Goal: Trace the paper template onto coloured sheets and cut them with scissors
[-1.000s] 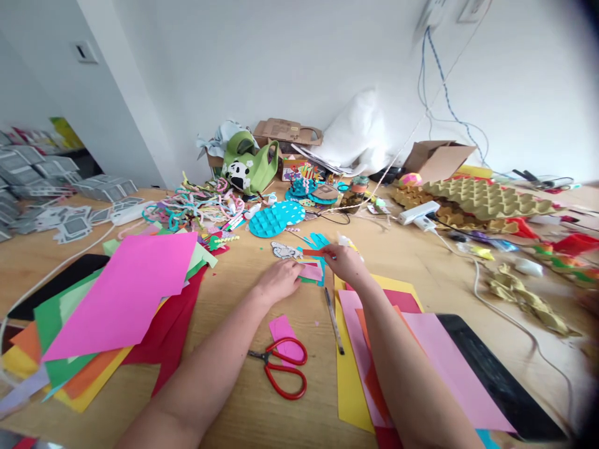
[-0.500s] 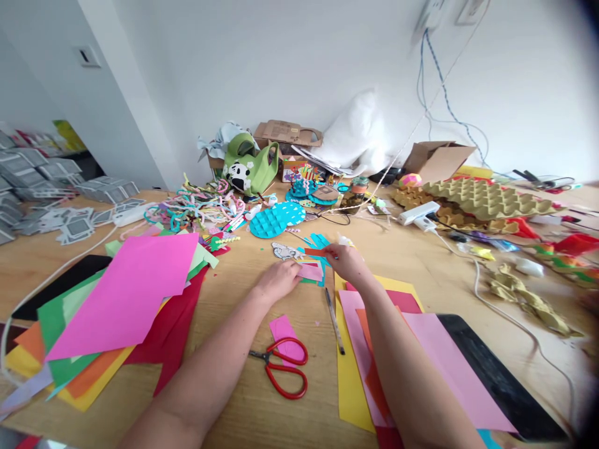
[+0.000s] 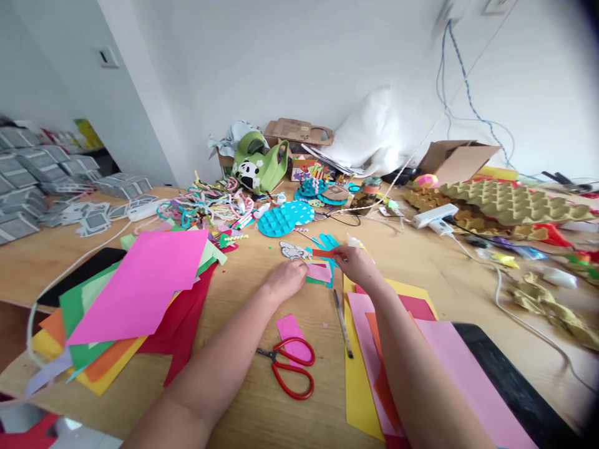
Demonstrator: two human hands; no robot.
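My right hand [image 3: 359,267] pinches the right end of a small orange-red paper strip [image 3: 321,254], raised just over the table. Beside it, my left hand [image 3: 286,279] has its fingers closed at the left edge of a light pink paper strip [image 3: 321,272], which lies over other coloured pieces. Blue paper strips [image 3: 328,242] spread out behind and under these. A grey-and-white cut-out figure [image 3: 294,251] lies just behind my left hand. Nearer to me are red-handled scissors [image 3: 299,381], resting partly on a bright pink paper piece [image 3: 289,327].
A pen [image 3: 344,324] lies left of stacked paper sheets [image 3: 362,399] under my right forearm. Another paper pile [image 3: 145,280] lies left. Pipe cleaners [image 3: 196,202], a green bag [image 3: 262,165], a blue paper shape [image 3: 285,218] and egg trays [image 3: 510,201] stand farther back.
The view has swung slightly left, so everything sits farther right in the picture. Both hands keep nearly the same places over the papers, the right one still with the orange-red strip.
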